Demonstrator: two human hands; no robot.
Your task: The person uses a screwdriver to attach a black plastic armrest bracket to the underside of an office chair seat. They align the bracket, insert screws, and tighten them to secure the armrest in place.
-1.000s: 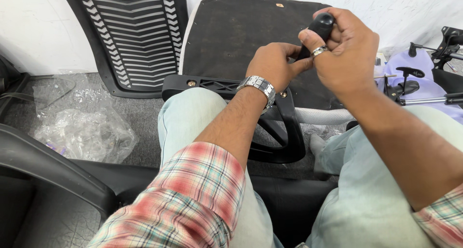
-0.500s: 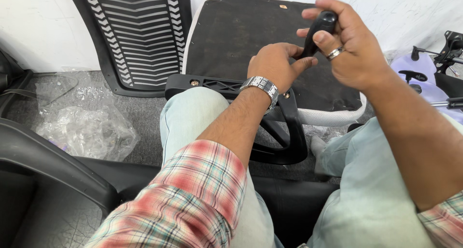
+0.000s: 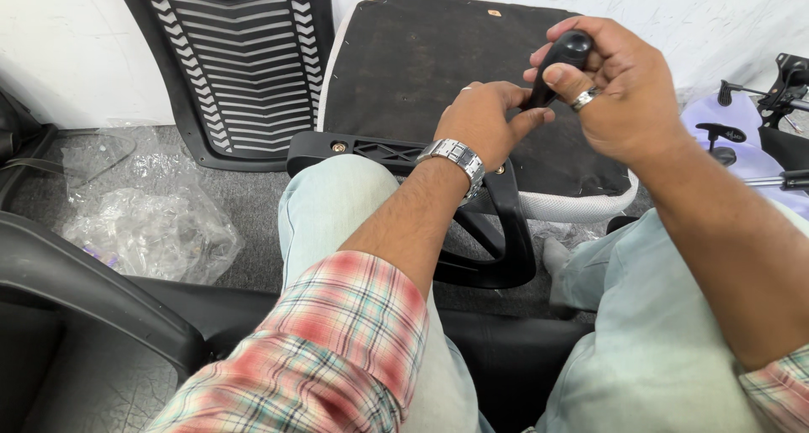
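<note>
My right hand (image 3: 619,92) grips the rounded black handle of a small tool (image 3: 563,56), held upright above a black chair armrest part (image 3: 493,222) that lies across my knees. A ring shows on one finger. My left hand (image 3: 480,121), a metal watch (image 3: 453,157) on its wrist, is curled around the tool's lower end, thumb touching the shaft. What the tool's tip touches is hidden behind my left hand.
A black slatted chair back (image 3: 240,62) leans on the white wall. A dark chair seat cushion (image 3: 438,71) with a white rim leans beside it. Crumpled clear plastic bags (image 3: 147,222) lie on grey carpet at left. Black-and-lilac chair parts (image 3: 750,134) sit at right.
My right hand with the tool has shifted slightly, the handle now more upright, and my left hand stays wrapped at the tool's lower end.
</note>
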